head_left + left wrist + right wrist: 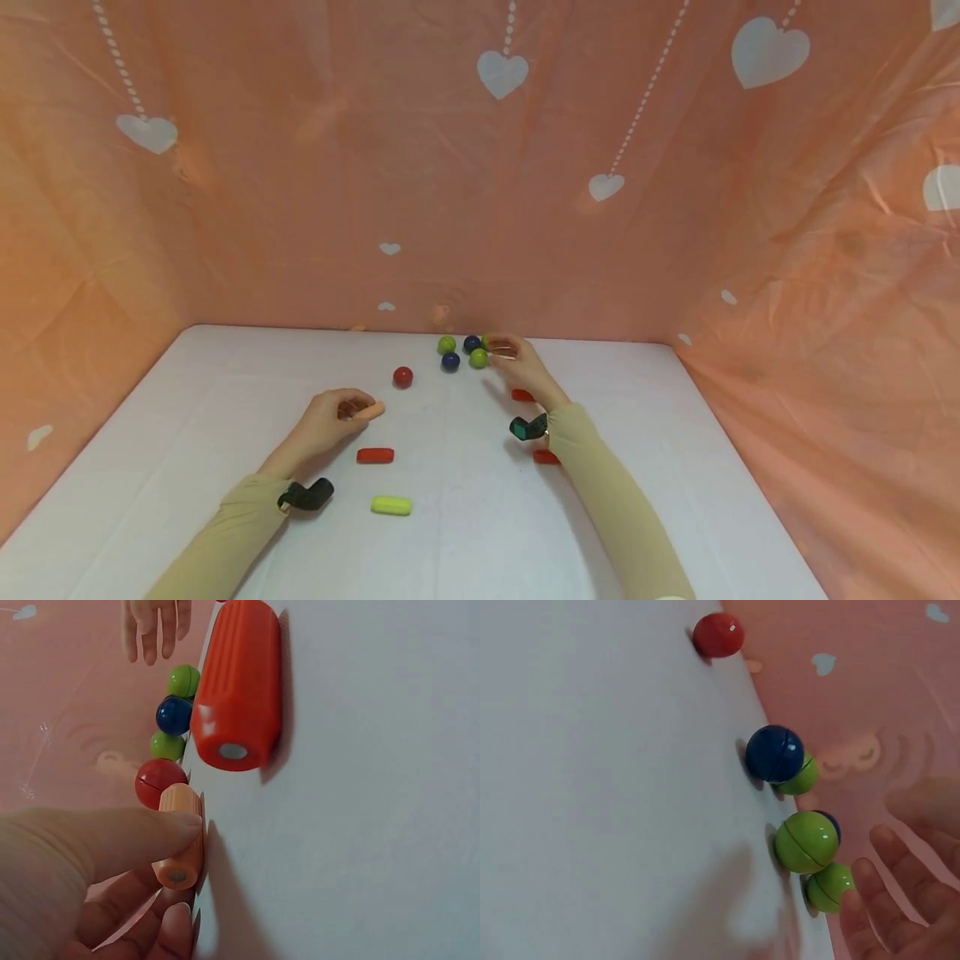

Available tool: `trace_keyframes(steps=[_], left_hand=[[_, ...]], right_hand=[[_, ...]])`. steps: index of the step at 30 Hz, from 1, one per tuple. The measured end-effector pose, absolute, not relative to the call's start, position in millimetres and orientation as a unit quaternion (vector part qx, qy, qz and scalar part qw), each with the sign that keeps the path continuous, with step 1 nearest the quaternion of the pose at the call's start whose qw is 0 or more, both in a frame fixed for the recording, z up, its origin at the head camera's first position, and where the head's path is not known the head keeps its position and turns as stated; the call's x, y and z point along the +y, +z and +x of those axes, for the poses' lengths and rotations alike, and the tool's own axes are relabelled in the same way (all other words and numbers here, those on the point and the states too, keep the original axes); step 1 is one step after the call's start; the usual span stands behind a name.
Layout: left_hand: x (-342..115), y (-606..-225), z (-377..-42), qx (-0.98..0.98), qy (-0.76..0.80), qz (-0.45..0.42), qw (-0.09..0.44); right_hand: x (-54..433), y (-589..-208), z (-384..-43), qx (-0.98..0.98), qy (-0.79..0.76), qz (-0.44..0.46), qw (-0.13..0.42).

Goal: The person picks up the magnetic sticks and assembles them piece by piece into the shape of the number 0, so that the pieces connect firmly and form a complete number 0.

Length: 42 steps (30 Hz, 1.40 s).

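My left hand [328, 419] pinches a pale orange ribbed stick [370, 411] between thumb and fingers; a grey disc shows on its end in the left wrist view. A red ball [402, 377] lies just beyond it, and a red stick [375, 456] lies nearer me. At the back of the table, my right hand [522, 372] hovers with relaxed, spread fingers and holds nothing. Beside its fingertips sit a green ball [478, 358] and another green ball [831, 887], partly hidden. Two dark blue balls [450, 362] and a third green ball [447, 344] stand to their left.
A yellow-green stick [392, 506] lies at the front of the white table [465, 542]. Two more red sticks [522, 395] are partly covered by my right arm. A peach cloth [435, 167] with white hearts rises behind the table and at both sides.
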<state>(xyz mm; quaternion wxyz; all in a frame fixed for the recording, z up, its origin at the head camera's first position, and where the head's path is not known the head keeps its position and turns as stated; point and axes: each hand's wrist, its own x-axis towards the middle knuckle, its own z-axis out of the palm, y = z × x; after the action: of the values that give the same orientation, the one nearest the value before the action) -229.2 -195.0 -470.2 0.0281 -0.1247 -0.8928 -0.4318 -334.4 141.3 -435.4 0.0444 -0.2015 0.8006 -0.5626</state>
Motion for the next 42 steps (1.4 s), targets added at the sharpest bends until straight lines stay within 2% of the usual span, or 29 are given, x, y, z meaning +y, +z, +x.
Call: trace_keyframes(steps=[6,14,20,29,38,42], left_hand=[[-196,-471,-228,-0.891,-0.440,-0.114,0.021],[-198,-469,-227,-0.880,-0.469,-0.079,0.001],[-199,-468,-227,-0.873,-0.483,-0.067,-0.017],[-198,-464,-226,-0.867,-0.490,-0.092,-0.016],[-186,-454,-230,-0.824,-0.555,-0.069,-0.086],[-177,-451,-232,-0.800,-0.586,-0.084,-0.100]], right_hand=[[134,-436,-339,0.810,-0.539,-0.230,0.039],[127,-448,-347,0.840,-0.495,-0.221,0.014],[123,-451,-347,0.848,-0.483,-0.216,0.018],[119,-454,-346,0.864,-0.463,-0.196,0.023],[122,-456,-343,0.885,-0.421,-0.197,0.035],[126,-456,-340,0.880,-0.430,-0.196,0.042]])
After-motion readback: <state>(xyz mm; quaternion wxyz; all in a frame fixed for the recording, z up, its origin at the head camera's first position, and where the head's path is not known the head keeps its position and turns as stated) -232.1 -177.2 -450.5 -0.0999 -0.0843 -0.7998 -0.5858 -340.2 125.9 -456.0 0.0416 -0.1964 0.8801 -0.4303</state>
